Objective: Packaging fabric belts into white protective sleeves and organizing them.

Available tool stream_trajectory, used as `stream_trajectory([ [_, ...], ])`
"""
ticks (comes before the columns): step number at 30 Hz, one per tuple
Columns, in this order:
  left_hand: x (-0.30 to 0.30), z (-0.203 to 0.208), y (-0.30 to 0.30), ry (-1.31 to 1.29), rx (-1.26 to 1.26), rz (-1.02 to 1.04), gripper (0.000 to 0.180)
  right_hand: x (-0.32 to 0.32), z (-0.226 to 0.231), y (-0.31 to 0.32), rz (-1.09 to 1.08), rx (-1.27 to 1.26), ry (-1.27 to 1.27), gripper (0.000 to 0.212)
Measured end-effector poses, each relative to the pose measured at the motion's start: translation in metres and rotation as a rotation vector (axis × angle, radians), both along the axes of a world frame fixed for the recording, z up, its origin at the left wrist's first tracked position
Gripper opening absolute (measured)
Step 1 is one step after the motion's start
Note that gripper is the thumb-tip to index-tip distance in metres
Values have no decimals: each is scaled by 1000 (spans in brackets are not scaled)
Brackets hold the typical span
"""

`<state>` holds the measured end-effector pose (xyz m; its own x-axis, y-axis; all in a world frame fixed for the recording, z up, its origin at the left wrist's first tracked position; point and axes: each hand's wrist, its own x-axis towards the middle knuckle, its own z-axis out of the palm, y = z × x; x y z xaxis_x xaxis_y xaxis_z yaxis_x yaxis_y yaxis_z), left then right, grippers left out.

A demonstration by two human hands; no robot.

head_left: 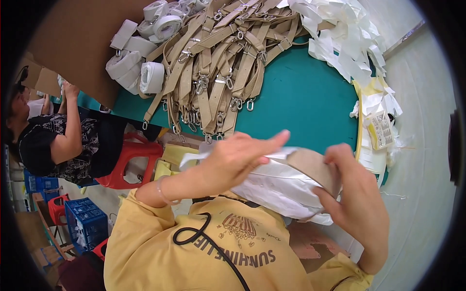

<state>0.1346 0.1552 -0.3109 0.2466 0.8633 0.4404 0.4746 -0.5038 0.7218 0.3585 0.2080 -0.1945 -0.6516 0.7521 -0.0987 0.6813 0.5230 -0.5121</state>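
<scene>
My right hand point(357, 191) is closed round a beige strap point(318, 169) at the table's near edge, thumb on one side and fingers on the other. White paper point(281, 186) lies along the strap and hangs down in front of my yellow top. Above the paper's left part is my left hand point(240, 157), its fingers stretched out to the right; how firmly it touches the paper is hard to tell. Past the left wrist a white strip point(191, 159) sticks out. Beyond my hands, a large heap of beige straps with metal clasps point(213, 72) covers the green table point(306, 97).
White wrapped rolls point(153, 77) stand left of the heap, beside a brown cardboard panel point(77, 39). Loose white paper point(340, 36) is piled far right, above a yellow-white packet point(380, 131). At left are a co-worker point(58, 140), a red stool point(131, 162) and a blue crate point(86, 223).
</scene>
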Motion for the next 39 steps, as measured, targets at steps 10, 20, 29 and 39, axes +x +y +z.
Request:
stream_trajectory([
  [10, 23, -3, -9, 163, 154, 90, 50, -19, -42, 0, -39, -38, 273, 36],
  [20, 24, -29, -7, 180, 173, 35, 60, 33, -61, -44, -136, 172, 166, 39],
  [29, 21, -15, 1, 149, 192, 180, 52, 25, -82, -28, -345, -207, 519, 46],
  [39, 47, -27, 0, 78, 130, -43, 55, 22, -41, -32, -39, 261, -16, 58],
])
